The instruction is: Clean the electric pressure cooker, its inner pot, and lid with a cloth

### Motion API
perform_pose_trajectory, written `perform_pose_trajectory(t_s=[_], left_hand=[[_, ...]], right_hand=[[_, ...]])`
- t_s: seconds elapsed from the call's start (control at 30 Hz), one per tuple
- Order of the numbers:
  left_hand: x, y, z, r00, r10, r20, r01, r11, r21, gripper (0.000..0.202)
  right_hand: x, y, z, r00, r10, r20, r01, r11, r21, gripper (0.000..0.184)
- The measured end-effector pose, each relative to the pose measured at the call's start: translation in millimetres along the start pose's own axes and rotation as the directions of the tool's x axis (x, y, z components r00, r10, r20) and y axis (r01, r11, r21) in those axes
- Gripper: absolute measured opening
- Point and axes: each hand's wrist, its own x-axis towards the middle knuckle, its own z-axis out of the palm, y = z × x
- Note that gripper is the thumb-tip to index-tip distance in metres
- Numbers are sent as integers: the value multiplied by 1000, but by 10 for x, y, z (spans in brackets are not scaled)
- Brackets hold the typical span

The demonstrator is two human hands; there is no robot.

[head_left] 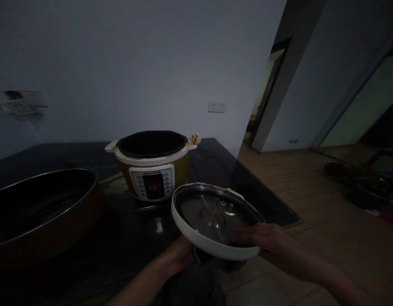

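We hold the electric pressure cooker's lid (202, 214) tilted, inner face up, in front of the uncovered cooker body (151, 163), which stands on the dark tabletop (220, 170). Our left hand (182, 251) is beneath the lid, probably bearing its weight; its fingers are hidden, so we cannot tell how closed they are. Our right hand (263, 236) crosses the rim, blurred fingers over the inner face, perhaps for steadiness; whether it pinches, we cannot tell.

lettering (151, 173) atop the control panel (152, 186) of the cooker (181, 174) seems to read "joyoung", its other marks too blurred.
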Motion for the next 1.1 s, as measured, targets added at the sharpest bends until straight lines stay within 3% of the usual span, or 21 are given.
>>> perform_pose_trajectory(t_s=[0.17, 0.3, 0.5, 0.57, 0.63, 0.73, 0.83, 0.93, 1.0, 1.03, 1.1], left_hand=[[115, 41, -16, 997, -78, 1, 78, 996, -47, 18], [164, 104, -49, 984, -161, 73, 165, 985, -45, 25], [89, 144, -140, 963, -229, 140, 230, 973, 5, 21], [6, 140, -184, 973, -222, 69, 222, 975, 13, 10], [-116, 146, -229, 973, -219, -74, 220, 976, 3, 9], [-359, 187, -295, 935, -201, -293, 189, 980, -67, 12], [-607, 253, -343, 865, -80, -495, 6, 989, -148, 10], [-779, 312, -318, 728, 142, -671, -298, 947, -122, 13], [-832, 331, -253, 651, 220, -726, -403, 911, -84, 16], [-838, 332, -212, 642, 235, -730, -415, 907, -72, 16], [-817, 319, -133, 678, 228, -699, -375, 925, -63, 14]], right_hand=[[87, 83, -146, 996, -74, 59, 78, 994, -77, 37], [140, 176, -227, 988, -123, 90, 137, 975, -176, 41], [238, 161, -296, 969, -223, 106, 244, 929, -277, 39], [266, 162, -310, 965, -223, 138, 254, 928, -274, 38], [274, 197, -323, 965, -174, 195, 226, 932, -283, 38], [247, 291, -341, 964, -90, 251, 168, 936, -311, 39], [209, 384, -350, 967, -75, 244, 156, 931, -329, 40], [212, 459, -348, 971, -81, 226, 158, 923, -350, 40], [240, 515, -349, 974, -77, 214, 153, 917, -367, 39], [259, 550, -354, 977, -70, 203, 144, 915, -377, 38], [299, 633, -378, 984, -52, 173, 117, 910, -397, 35]])
